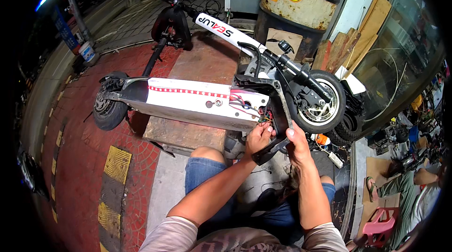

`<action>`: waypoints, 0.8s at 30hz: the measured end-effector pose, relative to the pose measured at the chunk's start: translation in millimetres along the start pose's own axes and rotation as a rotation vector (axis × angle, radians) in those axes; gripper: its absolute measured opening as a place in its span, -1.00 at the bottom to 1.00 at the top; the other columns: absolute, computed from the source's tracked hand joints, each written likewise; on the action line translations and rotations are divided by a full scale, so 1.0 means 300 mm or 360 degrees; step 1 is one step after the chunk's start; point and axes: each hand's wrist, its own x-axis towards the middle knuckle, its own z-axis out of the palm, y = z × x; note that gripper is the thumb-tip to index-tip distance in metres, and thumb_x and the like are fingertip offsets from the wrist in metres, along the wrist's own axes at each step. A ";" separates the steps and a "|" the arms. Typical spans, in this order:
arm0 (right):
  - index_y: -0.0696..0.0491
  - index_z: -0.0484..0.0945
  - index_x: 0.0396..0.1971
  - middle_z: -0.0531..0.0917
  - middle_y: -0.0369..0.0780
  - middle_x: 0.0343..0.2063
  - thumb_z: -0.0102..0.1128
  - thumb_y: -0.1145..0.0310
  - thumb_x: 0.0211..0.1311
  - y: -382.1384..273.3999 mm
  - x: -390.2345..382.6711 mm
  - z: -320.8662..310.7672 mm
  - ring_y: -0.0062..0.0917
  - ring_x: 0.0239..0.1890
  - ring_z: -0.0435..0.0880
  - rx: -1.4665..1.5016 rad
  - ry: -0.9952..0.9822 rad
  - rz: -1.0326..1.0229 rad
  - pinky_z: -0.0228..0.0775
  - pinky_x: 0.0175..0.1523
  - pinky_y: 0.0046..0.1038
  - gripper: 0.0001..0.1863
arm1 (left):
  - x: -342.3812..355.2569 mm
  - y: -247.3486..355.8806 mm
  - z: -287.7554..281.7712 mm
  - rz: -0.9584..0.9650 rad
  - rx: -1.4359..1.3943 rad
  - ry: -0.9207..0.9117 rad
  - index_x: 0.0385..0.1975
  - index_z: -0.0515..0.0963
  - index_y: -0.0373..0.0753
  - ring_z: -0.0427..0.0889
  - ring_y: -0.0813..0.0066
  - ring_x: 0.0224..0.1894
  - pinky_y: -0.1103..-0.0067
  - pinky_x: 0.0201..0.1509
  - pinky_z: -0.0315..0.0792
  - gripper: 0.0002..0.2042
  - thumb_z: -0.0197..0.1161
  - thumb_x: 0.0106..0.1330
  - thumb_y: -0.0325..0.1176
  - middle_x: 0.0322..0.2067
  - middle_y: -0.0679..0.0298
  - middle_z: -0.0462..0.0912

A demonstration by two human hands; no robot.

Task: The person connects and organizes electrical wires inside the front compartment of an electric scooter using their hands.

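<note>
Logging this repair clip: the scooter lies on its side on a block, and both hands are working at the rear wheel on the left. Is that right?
Not quite. The head view shows the scooter on its side on the block, but the left hand and right hand work at the wires in the open deck end by the front wheel, not at the rear wheel.

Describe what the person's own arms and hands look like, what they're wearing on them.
Both forearms are bare, and the left hand and right hand wear no gloves. No watch, ring or bracelet shows. Short, light beige sleeves end above the elbows.
</note>
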 end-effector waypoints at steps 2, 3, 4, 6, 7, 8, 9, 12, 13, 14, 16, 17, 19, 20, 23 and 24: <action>0.21 0.52 0.17 0.70 -0.21 -0.09 0.31 0.08 0.29 0.011 0.016 -0.045 -0.56 -0.06 0.65 0.0062 -0.0031 0.0032 0.49 0.11 -0.48 -0.40 | -0.016 0.010 0.023 -0.0032 -0.0039 -0.0010 0.11 0.49 -0.37 0.59 0.69 -0.16 0.68 0.02 0.51 -0.79 0.06 0.64 -0.42 -0.16 0.37 0.65; 0.22 0.52 0.17 0.70 -0.20 -0.08 0.32 0.10 0.27 0.006 0.022 -0.050 -0.55 -0.06 0.66 0.0101 -0.0051 0.0045 0.48 0.14 -0.47 -0.40 | -0.023 0.025 0.028 -0.0046 -0.0049 -0.0014 0.11 0.49 -0.37 0.59 0.70 -0.16 0.69 0.02 0.51 -0.79 0.06 0.64 -0.41 -0.17 0.37 0.65; 0.20 0.51 0.18 0.70 -0.20 -0.09 0.33 0.09 0.28 0.001 0.025 -0.048 -0.53 -0.08 0.69 0.0139 -0.0020 0.0049 0.54 0.09 -0.48 -0.39 | -0.028 0.039 0.034 -0.0034 -0.0006 -0.0008 0.12 0.49 -0.36 0.60 0.70 -0.14 0.68 0.02 0.51 -0.78 0.08 0.63 -0.41 -0.16 0.36 0.66; 0.20 0.51 0.16 0.70 -0.20 -0.11 0.32 0.05 0.31 -0.032 0.023 -0.030 -0.52 -0.14 0.71 0.0180 0.0097 0.0106 0.58 0.02 -0.49 -0.40 | -0.035 0.057 0.048 -0.0006 0.0076 0.0007 0.13 0.49 -0.36 0.62 0.69 -0.10 0.66 0.03 0.52 -0.77 0.13 0.60 -0.41 -0.14 0.35 0.68; 0.19 0.52 0.16 0.71 -0.20 -0.12 0.32 0.03 0.32 -0.051 0.022 -0.026 -0.51 -0.16 0.72 0.0197 0.0155 0.0134 0.60 -0.01 -0.50 -0.40 | -0.031 0.061 0.056 -0.0113 -0.0206 0.0027 0.12 0.51 -0.36 0.63 0.67 -0.13 0.65 0.01 0.52 -0.76 0.16 0.58 -0.39 -0.14 0.32 0.70; 0.15 0.54 0.09 0.71 -0.20 -0.16 0.26 -0.02 0.39 -0.050 0.030 -0.054 -0.53 -0.26 0.74 0.0215 0.0195 0.0161 0.63 -0.14 -0.50 -0.46 | -0.025 0.065 0.067 -0.0222 -0.0488 0.0042 0.12 0.53 -0.37 0.64 0.65 -0.16 0.64 -0.02 0.53 -0.74 0.20 0.55 -0.37 -0.14 0.30 0.71; 0.09 0.57 -0.03 0.72 -0.23 -0.29 0.17 -0.09 0.47 -0.125 0.037 0.085 -0.59 -0.39 0.70 0.0232 0.0341 0.0147 0.60 -0.26 -0.49 -0.51 | -0.046 0.077 0.040 0.0105 -0.0149 0.0040 0.12 0.54 -0.35 0.66 0.62 -0.17 0.63 -0.04 0.52 -0.71 0.25 0.51 -0.37 -0.12 0.29 0.72; 0.07 0.64 -0.08 0.73 -0.28 -0.42 0.05 -0.31 0.47 -0.192 0.087 0.091 -0.57 -0.46 0.70 0.0248 -0.0012 0.0247 0.59 -0.37 -0.47 -0.34 | -0.069 0.020 -0.049 0.0665 0.0903 0.0035 0.14 0.58 -0.30 0.73 0.50 -0.15 0.58 -0.12 0.57 -0.66 0.33 0.43 -0.33 -0.08 0.26 0.75; 0.08 0.65 -0.09 0.73 -0.29 -0.44 0.12 -0.26 0.46 -0.221 0.081 0.116 -0.62 -0.53 0.65 0.0332 -0.0092 0.0226 0.56 -0.41 -0.53 -0.38 | -0.061 0.022 -0.052 0.0553 0.0937 0.0012 0.13 0.59 -0.30 0.75 0.49 -0.13 0.57 -0.14 0.58 -0.67 0.31 0.45 -0.33 -0.07 0.24 0.75; 0.08 0.66 -0.08 0.73 -0.30 -0.45 0.17 -0.22 0.46 -0.210 0.089 0.110 -0.64 -0.54 0.63 0.0229 -0.0024 0.0185 0.53 -0.43 -0.57 -0.42 | -0.052 0.026 -0.059 0.0443 0.0978 -0.0010 0.12 0.60 -0.30 0.77 0.48 -0.11 0.56 -0.15 0.60 -0.69 0.29 0.46 -0.32 -0.06 0.23 0.76; 0.08 0.65 -0.06 0.71 -0.34 -0.42 0.29 -0.11 0.44 -0.201 0.071 0.066 -0.72 -0.54 0.58 0.0141 0.0126 0.0191 0.43 -0.47 -0.67 -0.50 | -0.120 0.231 0.036 -0.0285 -0.0079 0.0053 0.10 0.63 -0.29 0.78 0.47 -0.08 0.55 -0.17 0.63 -0.72 0.25 0.49 -0.32 -0.06 0.19 0.76; 0.11 0.62 -0.02 0.69 -0.34 -0.41 0.29 -0.10 0.44 -0.208 0.076 0.077 -0.75 -0.56 0.55 0.0105 0.0110 0.0162 0.40 -0.48 -0.69 -0.48 | -0.144 0.281 0.025 -0.0286 -0.0035 0.0072 0.09 0.63 -0.29 0.78 0.46 -0.07 0.56 -0.16 0.63 -0.73 0.25 0.50 -0.34 -0.06 0.18 0.76; 0.16 0.57 0.07 0.67 -0.36 -0.40 0.29 -0.10 0.45 -0.202 0.087 0.088 -0.81 -0.61 0.48 0.0043 0.0105 0.0123 0.35 -0.51 -0.74 -0.43 | -0.201 0.346 -0.015 -0.0319 0.0055 0.0098 0.08 0.64 -0.29 0.78 0.45 -0.04 0.58 -0.16 0.63 -0.75 0.24 0.50 -0.38 -0.05 0.16 0.76; 0.21 0.53 0.16 0.64 -0.36 -0.41 0.35 -0.09 0.41 -0.193 0.100 0.097 -0.81 -0.59 0.46 0.0007 0.0129 0.0091 0.30 -0.52 -0.70 -0.34 | -0.223 0.391 -0.021 0.0078 0.0318 0.0059 0.01 0.65 -0.28 0.77 0.41 -0.07 0.55 -0.15 0.62 -0.79 0.30 0.45 -0.40 -0.06 0.15 0.75; 0.34 0.43 0.23 0.66 -0.31 -0.38 0.44 -0.12 0.32 -0.189 0.140 0.090 -0.76 -0.50 0.49 -0.0259 0.0104 0.0091 0.31 -0.43 -0.64 -0.16 | -0.218 0.570 -0.090 0.1132 0.1211 -0.0046 -0.23 0.56 -0.29 0.69 0.26 -0.15 0.42 -0.07 0.57 -0.74 0.53 0.23 -0.37 -0.12 0.11 0.68; 0.38 0.40 0.24 0.68 -0.27 -0.37 0.45 -0.11 0.32 -0.198 0.137 0.092 -0.73 -0.47 0.53 -0.0248 0.0136 0.0069 0.36 -0.40 -0.63 -0.14 | -0.196 0.623 -0.105 0.1093 0.1239 0.0106 -0.27 0.51 -0.26 0.64 0.21 -0.16 0.38 -0.03 0.53 -0.66 0.59 0.16 -0.31 -0.13 0.09 0.64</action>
